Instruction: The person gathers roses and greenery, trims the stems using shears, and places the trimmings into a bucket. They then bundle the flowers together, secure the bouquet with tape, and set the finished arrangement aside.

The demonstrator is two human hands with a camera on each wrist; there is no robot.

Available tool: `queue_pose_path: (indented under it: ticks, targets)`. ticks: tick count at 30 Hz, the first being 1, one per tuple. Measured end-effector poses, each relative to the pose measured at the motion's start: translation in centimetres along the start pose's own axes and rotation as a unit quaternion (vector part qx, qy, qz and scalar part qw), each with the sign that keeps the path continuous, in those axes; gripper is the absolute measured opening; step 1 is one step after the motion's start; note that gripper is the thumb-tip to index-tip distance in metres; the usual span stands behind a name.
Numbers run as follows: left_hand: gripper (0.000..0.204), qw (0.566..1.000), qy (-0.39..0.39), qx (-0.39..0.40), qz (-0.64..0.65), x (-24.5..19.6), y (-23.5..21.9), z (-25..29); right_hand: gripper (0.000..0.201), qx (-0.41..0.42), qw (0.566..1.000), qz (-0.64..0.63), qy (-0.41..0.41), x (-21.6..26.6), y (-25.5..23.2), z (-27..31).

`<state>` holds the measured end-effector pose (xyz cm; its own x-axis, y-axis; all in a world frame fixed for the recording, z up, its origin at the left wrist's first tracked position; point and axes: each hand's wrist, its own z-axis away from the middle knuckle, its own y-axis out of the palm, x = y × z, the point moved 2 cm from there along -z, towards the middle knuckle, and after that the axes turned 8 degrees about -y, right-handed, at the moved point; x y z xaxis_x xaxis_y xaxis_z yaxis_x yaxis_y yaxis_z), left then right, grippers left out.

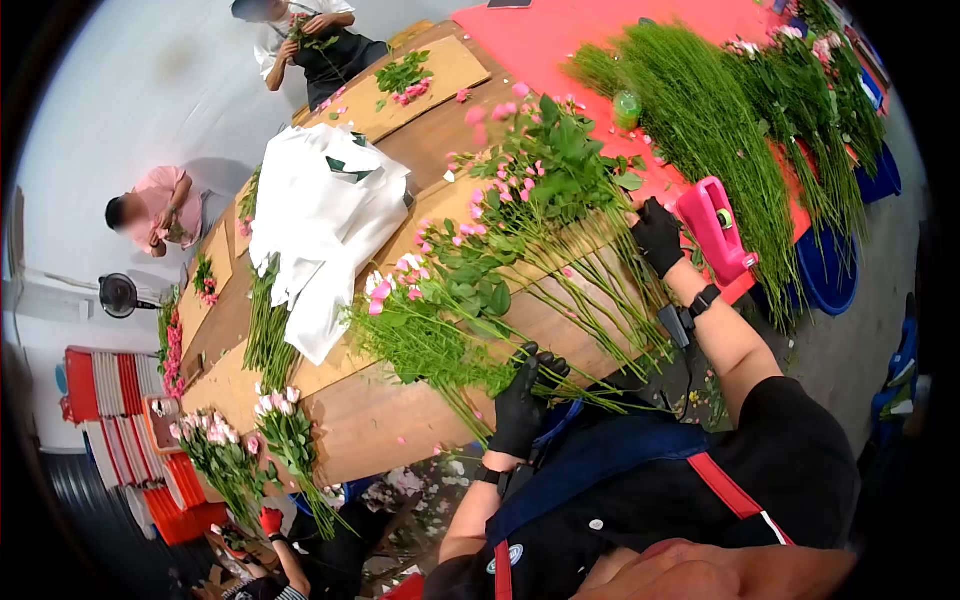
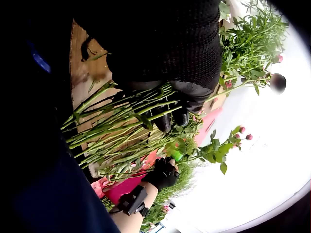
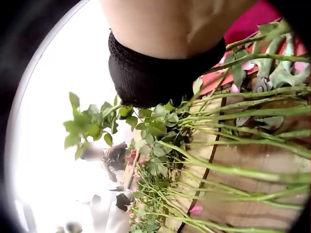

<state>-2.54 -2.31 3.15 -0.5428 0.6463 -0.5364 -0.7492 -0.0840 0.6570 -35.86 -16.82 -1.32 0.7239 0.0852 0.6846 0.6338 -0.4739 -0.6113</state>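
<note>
My left hand (image 1: 520, 402), in a black glove, grips a bunch of green stems; in the left wrist view its fingers (image 2: 181, 118) curl round them. From that grip the pink roses (image 1: 400, 280) and feathery greenery (image 1: 415, 345) of the bunch reach out over the table. My right hand (image 1: 658, 238), also gloved in black, is at the far side of a spread of loose rose stems (image 1: 590, 310). It holds a leafy rose stem (image 2: 214, 150) with small pink blooms at its tip. The right wrist view shows the leaves (image 3: 90, 126) beyond that glove, its fingertips mostly hidden.
A pink plastic dispenser (image 1: 715, 230) stands right of my right hand. Pruning shears (image 3: 272, 73) lie beside the stems. Long green foliage (image 1: 700, 130) covers the red tabletop (image 1: 535, 45), near blue buckets (image 1: 830, 275). White wrapping (image 1: 330, 210) lies left. Other people (image 1: 165, 210) work around the table.
</note>
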Motion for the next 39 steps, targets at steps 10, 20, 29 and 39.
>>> queue_pose_path:
  ticks: [10,20,29,39]
  targets:
    - [0.03,0.997,0.023,-0.039,-0.055,0.1,0.4,0.8,0.03,0.022,0.999,-0.013,0.02,-0.9,3.5,0.5]
    - [0.027,0.996,0.033,-0.087,-0.016,0.9,-1.7,0.6,0.039,0.183,0.971,0.149,-0.022,-0.2,3.4,-0.5]
    - [0.033,1.0,0.007,-0.014,0.027,0.3,-1.2,0.5,0.023,0.011,0.995,-0.085,0.052,-1.3,1.8,-1.3]
    - [0.032,0.99,-0.023,-0.01,0.137,0.7,-1.8,0.1,0.024,0.016,0.972,0.18,-0.148,-0.2,0.2,-0.9]
